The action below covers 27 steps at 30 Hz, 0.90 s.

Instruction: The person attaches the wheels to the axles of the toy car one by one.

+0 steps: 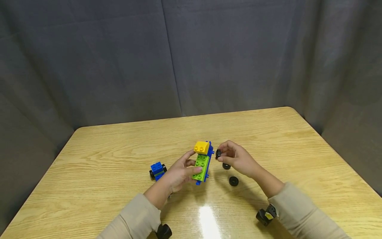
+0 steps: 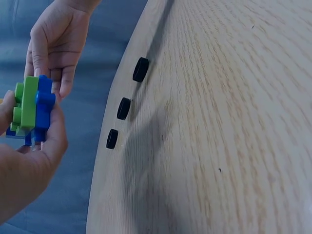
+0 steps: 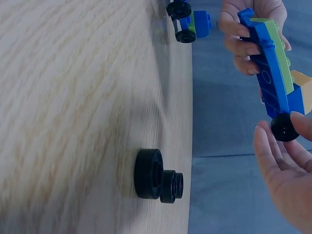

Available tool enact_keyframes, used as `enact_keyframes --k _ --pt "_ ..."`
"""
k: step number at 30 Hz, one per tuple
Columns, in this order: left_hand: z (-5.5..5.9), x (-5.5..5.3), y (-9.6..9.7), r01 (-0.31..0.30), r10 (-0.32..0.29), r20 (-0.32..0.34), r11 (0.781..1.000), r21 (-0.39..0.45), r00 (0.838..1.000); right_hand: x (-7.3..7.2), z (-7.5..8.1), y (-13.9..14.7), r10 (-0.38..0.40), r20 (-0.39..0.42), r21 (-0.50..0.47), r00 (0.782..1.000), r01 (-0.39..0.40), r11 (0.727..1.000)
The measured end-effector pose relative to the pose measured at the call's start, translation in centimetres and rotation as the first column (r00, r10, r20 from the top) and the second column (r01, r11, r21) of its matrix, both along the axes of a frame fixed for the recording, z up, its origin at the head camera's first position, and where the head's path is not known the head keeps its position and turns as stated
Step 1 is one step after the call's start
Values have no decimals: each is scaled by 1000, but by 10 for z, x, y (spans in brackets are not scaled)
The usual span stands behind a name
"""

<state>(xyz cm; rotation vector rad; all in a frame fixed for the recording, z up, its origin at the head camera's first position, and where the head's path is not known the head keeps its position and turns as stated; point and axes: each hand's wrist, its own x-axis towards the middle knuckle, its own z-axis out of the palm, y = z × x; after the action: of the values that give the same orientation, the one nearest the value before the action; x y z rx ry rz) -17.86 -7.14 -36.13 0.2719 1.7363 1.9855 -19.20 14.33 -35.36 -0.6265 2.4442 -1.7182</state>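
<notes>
My left hand (image 1: 178, 173) holds a toy block car (image 1: 203, 163), its thumb on the green studded top. The car has a blue base with small axle stubs and a yellow brick at its far end; no wheels show on it in the head view. Between thumb and fingertips, my right hand (image 1: 238, 160) pinches a small black wheel (image 1: 218, 153) on its edge, close beside the stub at the yellow end. In the right wrist view that wheel (image 3: 284, 127) overlaps the end of the blue base.
Loose black wheels, one nearer (image 1: 233, 181) and one farther (image 1: 226, 166), lie below my right hand; the left wrist view shows a third wheel (image 2: 112, 139). A second blue toy car (image 1: 157, 170) with black wheels stands left of my left hand. Grey curtains (image 1: 191, 59) surround the wooden table (image 1: 119, 146).
</notes>
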Motion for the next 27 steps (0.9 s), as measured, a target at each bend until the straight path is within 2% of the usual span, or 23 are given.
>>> enact_keyframes --k 10,16,21,27 --pt "4 0 3 1 -1 -6 1000 -8 1000 -1 0 -3 -2 9 -21 1000 3 1000" --pt "2 0 6 -45 45 1 998 -34 999 0 2 -4 3 20 -45 1000 -2 999" --pt "3 1 9 -81 77 -44 991 -103 996 2 2 -6 -9 21 -63 1000 11 998" --pt "1 3 11 -102 95 -67 989 -109 993 2 0 -9 -47 20 -62 999 48 997"
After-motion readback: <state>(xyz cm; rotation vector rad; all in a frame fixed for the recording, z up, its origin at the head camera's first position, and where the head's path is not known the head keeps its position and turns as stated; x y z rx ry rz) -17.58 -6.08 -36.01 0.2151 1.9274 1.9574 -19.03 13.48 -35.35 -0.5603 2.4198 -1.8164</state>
